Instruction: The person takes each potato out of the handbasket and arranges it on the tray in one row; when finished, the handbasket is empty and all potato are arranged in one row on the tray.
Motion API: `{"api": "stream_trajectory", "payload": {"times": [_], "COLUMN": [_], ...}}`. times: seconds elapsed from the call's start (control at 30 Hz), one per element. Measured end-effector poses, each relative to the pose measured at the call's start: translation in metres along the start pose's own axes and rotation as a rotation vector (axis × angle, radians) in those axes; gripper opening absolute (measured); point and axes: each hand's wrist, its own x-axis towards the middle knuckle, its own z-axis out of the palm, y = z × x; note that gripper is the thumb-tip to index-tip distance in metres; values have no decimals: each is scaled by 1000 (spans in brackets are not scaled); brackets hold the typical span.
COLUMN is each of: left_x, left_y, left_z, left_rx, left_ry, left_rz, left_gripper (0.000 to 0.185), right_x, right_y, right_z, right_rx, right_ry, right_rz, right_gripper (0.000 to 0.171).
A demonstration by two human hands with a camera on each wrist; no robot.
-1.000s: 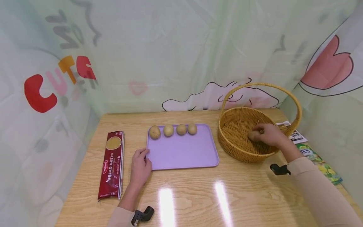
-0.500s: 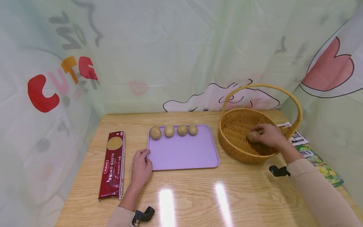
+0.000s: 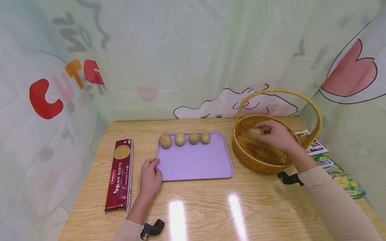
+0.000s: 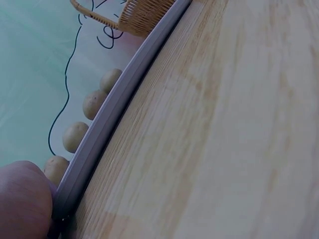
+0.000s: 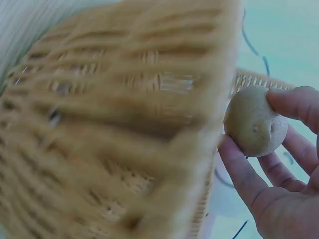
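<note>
Right hand (image 3: pixel 277 135) pinches a potato (image 3: pixel 255 133), now lifted above the basket (image 3: pixel 256 164) at frame right; left hand (image 3: pixel 149 177) stays flat against the tray (image 3: pixel 196 164).

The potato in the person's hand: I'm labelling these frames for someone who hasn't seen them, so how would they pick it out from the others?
Find the wicker basket with the tall hoop handle at the table's right end. Above its bowl the right hand pinches a small tan potato in its fingertips. The four other potatoes lie in a row on the purple tray; this one alone is held in the air.
</note>
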Motion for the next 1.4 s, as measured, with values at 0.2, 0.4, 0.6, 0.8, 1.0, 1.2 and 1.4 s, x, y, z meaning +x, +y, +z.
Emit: {"api": "stream_trajectory", "payload": {"times": [0.2,0.4,0.6,0.8,1.0,1.2,1.4], "left_x": [0,0,0,1,0,0,1], "left_y": [1,1,0,-2,-1,0,-2], "left_z": [0,0,0,1,1,0,1], "left_rx": [11,19,17,17,14,9,10], "left_ry": [8,4,2,3,8,11,7], "left_rz": [7,-5,-3,0,6,3,8], "left_gripper": [36,35,36,36,36,36,36], "right_x": [5,9,16,21,26,34,42], "right_y": [-25,-46,-62,-75,-82,-81,-71], "right_z": [5,17,37,58,82,101,112], "right_rx": [25,86,129,177,253,247,214], "right_ry": [13,-7,-14,0,18,30,71], "right_rz": [-35,-66,-49,-42,-34,-55,-81], "right_gripper": [45,44,44,42,41,42,43]}}
